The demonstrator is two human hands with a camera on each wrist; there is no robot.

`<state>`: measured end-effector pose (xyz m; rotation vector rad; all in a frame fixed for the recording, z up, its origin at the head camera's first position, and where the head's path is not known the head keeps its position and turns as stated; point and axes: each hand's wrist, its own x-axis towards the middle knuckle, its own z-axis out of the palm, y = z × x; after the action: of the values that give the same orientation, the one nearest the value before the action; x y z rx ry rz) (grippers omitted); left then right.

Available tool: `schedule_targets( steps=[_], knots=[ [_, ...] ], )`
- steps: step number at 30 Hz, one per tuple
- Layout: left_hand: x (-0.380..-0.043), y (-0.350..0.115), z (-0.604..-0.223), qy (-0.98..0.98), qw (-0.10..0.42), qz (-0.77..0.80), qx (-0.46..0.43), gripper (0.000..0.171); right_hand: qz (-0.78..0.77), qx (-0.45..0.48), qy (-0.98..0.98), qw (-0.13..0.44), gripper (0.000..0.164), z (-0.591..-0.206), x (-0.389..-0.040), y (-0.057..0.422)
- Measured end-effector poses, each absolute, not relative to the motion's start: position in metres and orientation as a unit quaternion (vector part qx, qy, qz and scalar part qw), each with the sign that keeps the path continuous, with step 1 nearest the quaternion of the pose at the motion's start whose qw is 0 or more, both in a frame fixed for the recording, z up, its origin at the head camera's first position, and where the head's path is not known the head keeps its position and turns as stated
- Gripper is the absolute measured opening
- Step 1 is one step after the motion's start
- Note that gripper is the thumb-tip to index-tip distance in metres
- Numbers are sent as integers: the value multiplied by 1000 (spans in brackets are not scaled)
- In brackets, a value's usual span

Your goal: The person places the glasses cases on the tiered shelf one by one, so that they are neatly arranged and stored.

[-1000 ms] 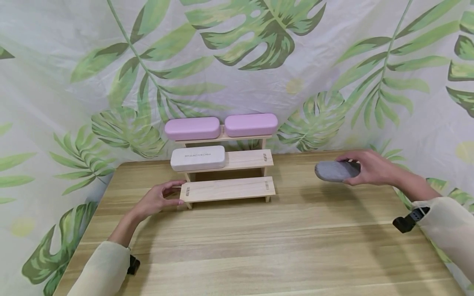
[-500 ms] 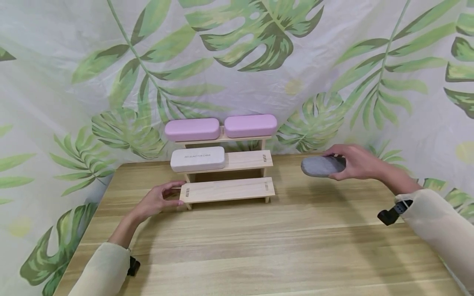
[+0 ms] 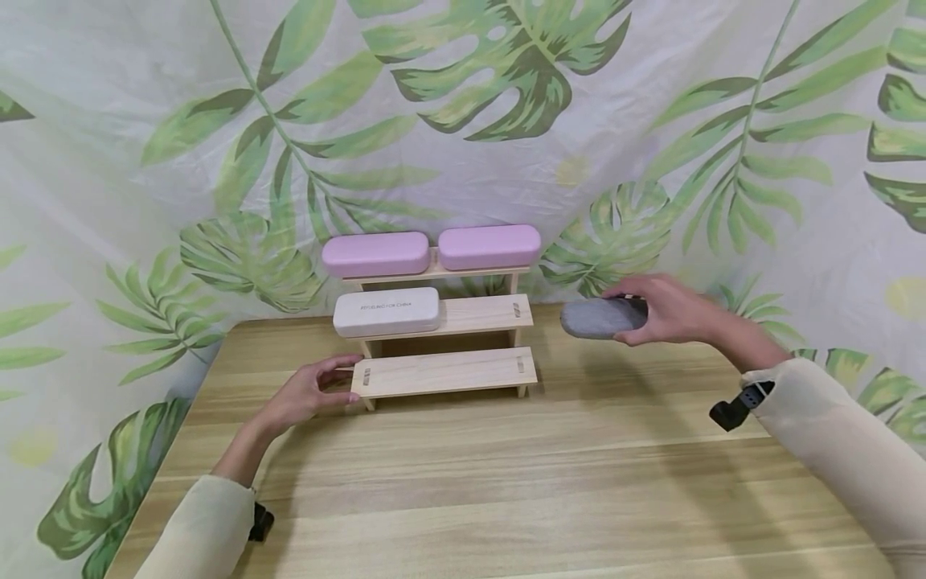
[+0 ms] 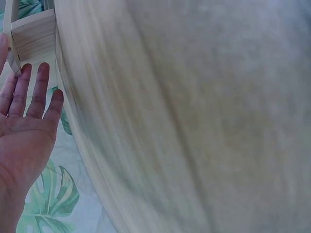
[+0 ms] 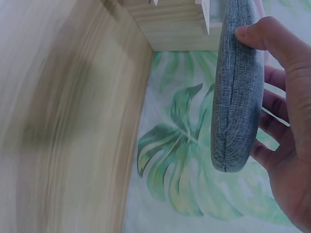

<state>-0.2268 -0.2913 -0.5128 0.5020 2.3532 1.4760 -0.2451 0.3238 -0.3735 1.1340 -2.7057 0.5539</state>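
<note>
A three-tier wooden stand (image 3: 444, 371) rises in steps at the back of the table. My left hand (image 3: 307, 396) holds the left end of its lowest step, thumb at the front corner and index finger behind. In the left wrist view, the other fingers (image 4: 36, 97) extend fairly straight beside the stand. To the right of the stand, my right hand (image 3: 673, 310) grips a grey fabric-covered glasses case (image 3: 596, 318) by its right end, above the table. The right wrist view has the thumb on one face of this case (image 5: 235, 92) and the fingers behind it.
Two pink glasses cases, left (image 3: 376, 254) and right (image 3: 489, 247), sit side by side on the top tier. A white case (image 3: 387, 311) with printed lettering occupies the middle tier's left half. Leaf-patterned cloth (image 3: 615, 96) hangs behind the wooden table (image 3: 470, 490).
My right hand has carried the grey glasses case leftward and slightly upward in the head view, closer to the stand. The left hand has stayed at the lowest step.
</note>
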Motion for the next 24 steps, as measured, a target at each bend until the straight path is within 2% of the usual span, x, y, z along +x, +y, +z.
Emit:
schedule_targets(
  steps=[24],
  knots=[
    [-226,-291,-512,823,160,517,174,75,194,381,-902,62,58,-362,-263,275]
  ],
)
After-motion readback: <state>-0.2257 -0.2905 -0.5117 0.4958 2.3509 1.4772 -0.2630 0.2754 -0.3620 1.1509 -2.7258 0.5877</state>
